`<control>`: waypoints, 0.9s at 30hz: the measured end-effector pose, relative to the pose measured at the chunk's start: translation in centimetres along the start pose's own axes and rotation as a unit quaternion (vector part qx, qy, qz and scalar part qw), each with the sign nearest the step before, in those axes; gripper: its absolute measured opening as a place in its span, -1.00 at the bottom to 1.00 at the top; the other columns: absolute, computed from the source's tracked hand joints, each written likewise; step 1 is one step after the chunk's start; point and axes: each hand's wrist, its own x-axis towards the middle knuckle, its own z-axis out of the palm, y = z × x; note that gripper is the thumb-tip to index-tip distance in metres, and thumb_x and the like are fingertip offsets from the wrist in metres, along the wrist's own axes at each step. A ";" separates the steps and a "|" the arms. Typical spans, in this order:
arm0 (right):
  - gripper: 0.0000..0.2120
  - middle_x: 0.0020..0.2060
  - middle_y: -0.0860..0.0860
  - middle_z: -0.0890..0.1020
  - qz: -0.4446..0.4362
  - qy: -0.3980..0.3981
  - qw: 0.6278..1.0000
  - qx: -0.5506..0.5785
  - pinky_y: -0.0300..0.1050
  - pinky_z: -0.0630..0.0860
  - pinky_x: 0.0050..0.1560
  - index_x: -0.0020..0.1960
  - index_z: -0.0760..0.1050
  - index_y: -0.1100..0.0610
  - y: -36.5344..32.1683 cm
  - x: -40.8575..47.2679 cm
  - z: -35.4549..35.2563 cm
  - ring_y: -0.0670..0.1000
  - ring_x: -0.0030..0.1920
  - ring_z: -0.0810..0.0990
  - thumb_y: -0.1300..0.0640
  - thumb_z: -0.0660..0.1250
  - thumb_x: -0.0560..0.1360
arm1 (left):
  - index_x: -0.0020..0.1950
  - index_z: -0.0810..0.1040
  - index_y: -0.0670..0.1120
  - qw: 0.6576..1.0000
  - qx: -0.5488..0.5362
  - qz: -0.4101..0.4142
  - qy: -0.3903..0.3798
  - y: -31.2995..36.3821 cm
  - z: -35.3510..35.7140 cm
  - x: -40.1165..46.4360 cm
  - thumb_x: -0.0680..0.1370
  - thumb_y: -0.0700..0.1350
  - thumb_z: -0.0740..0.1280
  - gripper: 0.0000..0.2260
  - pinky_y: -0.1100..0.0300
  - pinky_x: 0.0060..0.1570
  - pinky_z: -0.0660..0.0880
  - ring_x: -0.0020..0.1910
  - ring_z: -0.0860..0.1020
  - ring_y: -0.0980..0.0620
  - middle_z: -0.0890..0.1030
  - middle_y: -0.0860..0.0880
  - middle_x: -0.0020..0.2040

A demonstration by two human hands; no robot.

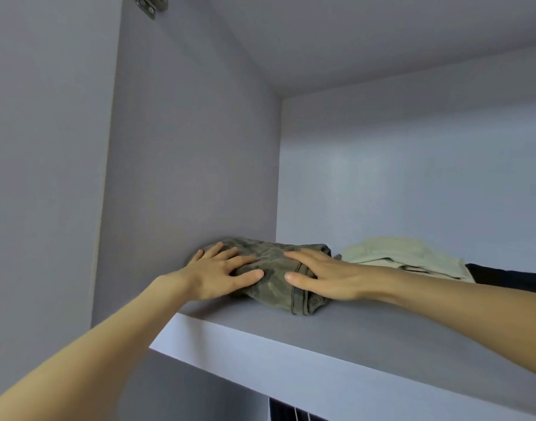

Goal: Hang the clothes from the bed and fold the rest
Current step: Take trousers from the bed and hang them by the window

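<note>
Hands, left hand (221, 270) and right hand (318, 275), press spread flat on the folded camouflage trousers (279, 278) near the shelf (367, 338) edge; a careless withdrawal might drag them off.

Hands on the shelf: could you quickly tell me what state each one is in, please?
Left hand: open, fingers flat on the folded camouflage garment.
Right hand: open, pressing the same garment.

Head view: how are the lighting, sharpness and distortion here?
Head view: soft, even light with a faint sheen on the back wall and no harsh glare; wide-angle stretch bends the shelf edge and lengthens the forearms; the left hand, right hand and folded camouflage garment look reasonably sharp.
</note>
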 end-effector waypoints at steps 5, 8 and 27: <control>-0.31 0.49 -0.15 -0.29 -0.020 -0.008 0.998 -0.056 0.21 -0.15 0.46 0.42 -0.35 -0.32 -1.0 -0.5 1.1 0.11 0.48 -0.35 -0.34 0.04 0.50 | 0.45 -0.17 0.34 0.992 0.109 0.043 -0.047 -1.0 -0.2 0.5 0.43 0.42 0.12 -0.30 -0.10 0.46 -0.19 0.51 -0.23 -0.01 -0.13 0.09 0.54; -0.36 0.50 -0.09 -0.28 -0.005 -0.003 0.998 -0.060 0.24 -0.16 0.46 0.46 -0.30 -0.27 -0.8 0.3 1.1 0.14 0.47 -0.36 -0.25 0.04 0.55 | 0.48 -0.21 0.27 0.989 0.132 0.041 -0.044 -0.8 0.1 1.8 0.51 0.35 0.07 -0.34 -0.10 0.46 -0.14 0.51 -0.20 -0.05 -0.14 0.07 0.54; -0.21 0.53 -0.02 -0.15 0.078 -0.025 0.992 -0.098 0.16 -0.07 0.48 0.50 -0.25 -0.17 -1.7 0.3 0.3 0.14 0.51 -0.21 -0.25 0.20 0.49 | 0.52 -0.13 0.16 0.984 0.153 0.093 -0.017 0.2 0.7 4.4 0.51 0.22 0.23 -0.28 -0.22 0.41 0.02 0.51 -0.05 -0.06 0.00 0.09 0.54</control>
